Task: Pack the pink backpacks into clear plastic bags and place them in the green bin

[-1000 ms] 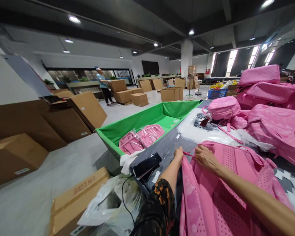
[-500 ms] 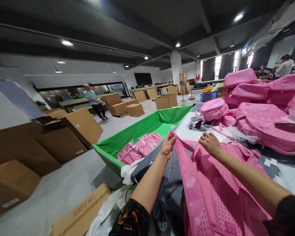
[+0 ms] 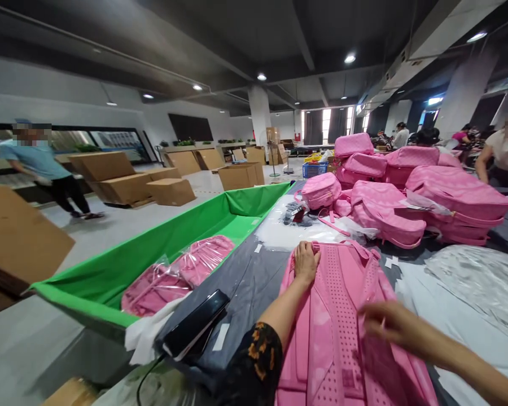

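Pink bag (image 3: 342, 304) lies straps-up on the desk (image 3: 248, 276), right of the green bin (image 3: 220, 208). Left hand (image 3: 307, 262) at its top edge, fingers curled tight on the strap (image 3: 318, 316). Right hand (image 3: 389, 324) over the bag's right side, fingers half-bent (motion blur, can't tell if pinching or touching). Phone (image 3: 195, 321) near desk's left edge; wrapped bags (image 3: 205, 259) in bin; bag pile (image 3: 385, 208) beyond.

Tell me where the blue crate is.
In the head view, right of centre, the blue crate is beyond the green bin, left of the piled pink bags.
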Available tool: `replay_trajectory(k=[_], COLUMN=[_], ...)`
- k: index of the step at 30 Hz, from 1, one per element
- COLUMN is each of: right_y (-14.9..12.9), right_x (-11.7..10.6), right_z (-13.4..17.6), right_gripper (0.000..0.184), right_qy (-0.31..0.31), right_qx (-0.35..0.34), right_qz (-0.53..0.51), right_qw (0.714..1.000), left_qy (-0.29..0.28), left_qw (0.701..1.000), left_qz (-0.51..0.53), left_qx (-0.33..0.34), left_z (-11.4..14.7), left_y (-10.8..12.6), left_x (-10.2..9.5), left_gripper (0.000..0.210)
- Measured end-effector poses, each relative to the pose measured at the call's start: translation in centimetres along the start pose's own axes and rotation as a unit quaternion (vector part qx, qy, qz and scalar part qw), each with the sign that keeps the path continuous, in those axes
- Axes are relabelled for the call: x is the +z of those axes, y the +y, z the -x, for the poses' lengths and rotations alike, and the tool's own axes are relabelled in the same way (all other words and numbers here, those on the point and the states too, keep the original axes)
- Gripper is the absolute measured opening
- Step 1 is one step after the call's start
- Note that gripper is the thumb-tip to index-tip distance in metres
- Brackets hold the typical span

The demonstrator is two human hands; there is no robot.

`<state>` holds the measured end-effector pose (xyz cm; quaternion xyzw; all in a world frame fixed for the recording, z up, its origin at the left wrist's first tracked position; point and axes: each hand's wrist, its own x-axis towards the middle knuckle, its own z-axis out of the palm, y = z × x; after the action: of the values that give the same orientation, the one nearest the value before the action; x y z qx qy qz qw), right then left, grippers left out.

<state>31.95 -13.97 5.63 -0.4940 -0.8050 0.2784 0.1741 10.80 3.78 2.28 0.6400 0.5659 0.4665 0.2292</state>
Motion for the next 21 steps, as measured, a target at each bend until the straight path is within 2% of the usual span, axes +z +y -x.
replay_trajectory(k=[1, 3, 4, 6, 8, 9, 11, 14, 16, 18, 21], right_y=[1.7, 5.1, 6.6, 8.7, 9.6, 9.7, 9.4, 8.5, 7.7, 6.5, 4.0], right_x=[-2.5, -6.3, -7.4, -8.3, -7.7, -7.2, -6.0, -4.7, -3.8, -2.9, -1.7], right_z=[-1.6, -5.1, -6.8, -9.6, -10.9, -10.9, -10.0, -7.4, -5.9, -5.0, -4.1], right_gripper=[0.038, 0.041, 0.043, 0.044, 0.041, 0.037, 0.031, 0.035, 0.038, 0.036, 0.028], right_qy=[0.085, 0.221, 0.243, 0.256, 0.265, 0.275, 0.316, 0.403, 0.423, 0.4, 0.4], right_qx=[0.067, 0.193, 0.248, 0.298, 0.287, 0.275, 0.233, 0.139, 0.086, 0.06, 0.032], right_qz=[0.028, 0.1, 0.116, 0.131, 0.136, 0.14, 0.135, 0.078, 0.031, 0.008, 0.016], right_qw=[0.994, 0.951, 0.931, 0.91, 0.91, 0.911, 0.91, 0.901, 0.902, 0.914, 0.916], left_qy=[0.009, 0.022, 0.005, -0.096, -0.224, -0.268, -0.3, -0.328, -0.342, -0.334, -0.314], left_qw=[0.999, 0.985, 0.969, 0.923, 0.881, 0.866, 0.855, 0.849, 0.864, 0.897, 0.921], left_qz=[-0.041, -0.148, -0.202, -0.268, -0.261, -0.252, -0.236, -0.182, -0.102, 0.004, 0.115], left_qx=[0.017, 0.09, 0.145, 0.26, 0.325, 0.339, 0.351, 0.373, 0.355, 0.29, 0.199], left_z=[0.3, 0.4, 0.4, 0.2, 0.1, 0.1, 0.1, 0.5, 1.1, 1.8, 2.4], left_y=[0.1, 0.6, 1.1, 2.2, 3.4, 3.9, 4.7, 5.0, 4.6, 3.9, 3.0], left_x=[0.1, 0.2, 0.3, 1.2, 2.7, 3.7, 5.7, 8.1, 9.3, 10.2, 11.1], left_gripper=[0.037, 0.054, 0.054, 0.038, 0.022, 0.02, 0.025, 0.035, 0.024, 0.009, 0.029])
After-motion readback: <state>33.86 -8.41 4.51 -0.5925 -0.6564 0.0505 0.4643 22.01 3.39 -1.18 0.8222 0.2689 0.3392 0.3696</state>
